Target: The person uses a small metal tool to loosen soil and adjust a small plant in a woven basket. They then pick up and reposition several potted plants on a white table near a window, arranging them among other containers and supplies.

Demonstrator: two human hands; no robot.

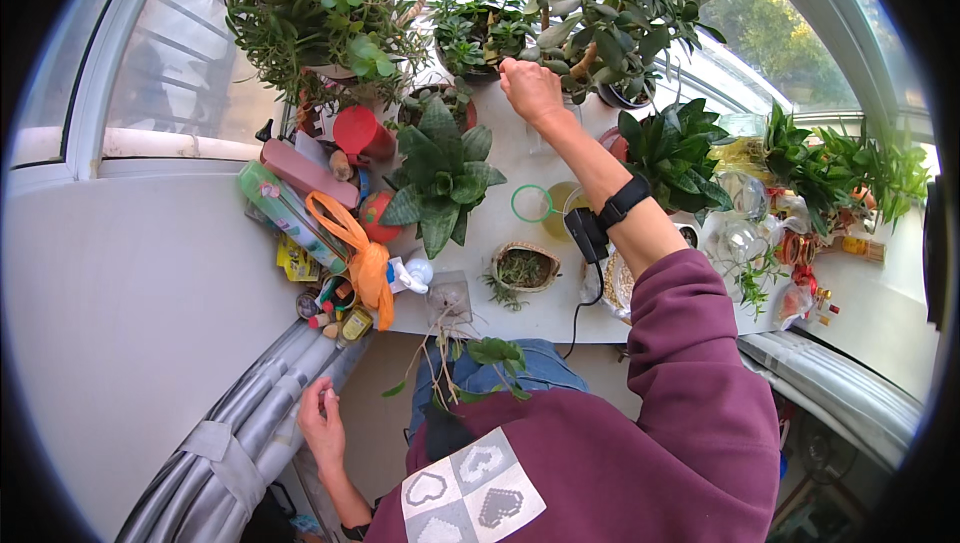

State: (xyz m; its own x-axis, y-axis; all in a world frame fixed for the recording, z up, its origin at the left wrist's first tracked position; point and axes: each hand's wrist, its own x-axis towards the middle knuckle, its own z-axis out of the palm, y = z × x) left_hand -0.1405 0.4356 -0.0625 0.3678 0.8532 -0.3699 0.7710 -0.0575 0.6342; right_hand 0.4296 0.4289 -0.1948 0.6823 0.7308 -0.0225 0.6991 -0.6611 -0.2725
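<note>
My right hand (531,89) reaches over the far part of the white table (517,130), at the near edge of a potted succulent (480,25). Its fingers are bent at the stems; whether they grip anything cannot be told. Just right of it stands a jade plant (607,18). My left hand (322,419) hangs low at the left, below the table edge, fingers loosely curled and holding nothing visible. Between my arms are a broad-leaved snake plant (442,175), a small basket of succulent cuttings (525,267), a green-rimmed net (531,203) and a square glass vase (450,297) with trailing stems.
A bushy hanging succulent (315,18) fills the back left. Along the left lie a red cup (364,132), a pink case (309,172) and an orange plastic bag (370,273). At right are another snake plant (671,157), glass vessels (739,239) and more plants. Windows surround the table.
</note>
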